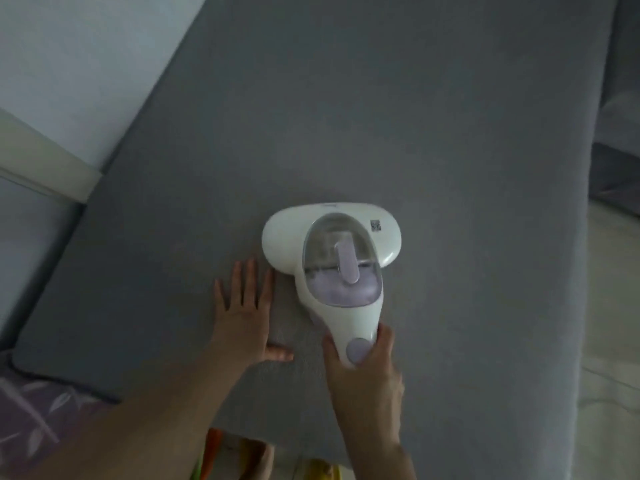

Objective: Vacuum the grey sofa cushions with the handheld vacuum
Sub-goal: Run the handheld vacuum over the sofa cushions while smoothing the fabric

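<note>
A white handheld vacuum [332, 251] with a clear dust cup and lilac insert lies flat on the large grey sofa cushion [381, 116], its wide head pointing away from me. My right hand [363, 372] grips the vacuum's handle near the round lilac button. My left hand [244, 317] rests flat on the cushion just left of the vacuum, fingers straight and spread, thumb out toward the handle.
A pale wall [79, 64] and a cream ledge [45, 157] run along the cushion's left edge. A lilac leaf-print fabric [38, 410] lies at the lower left. Light floor [609, 341] shows at right, with another grey cushion [620, 133] beyond the seam.
</note>
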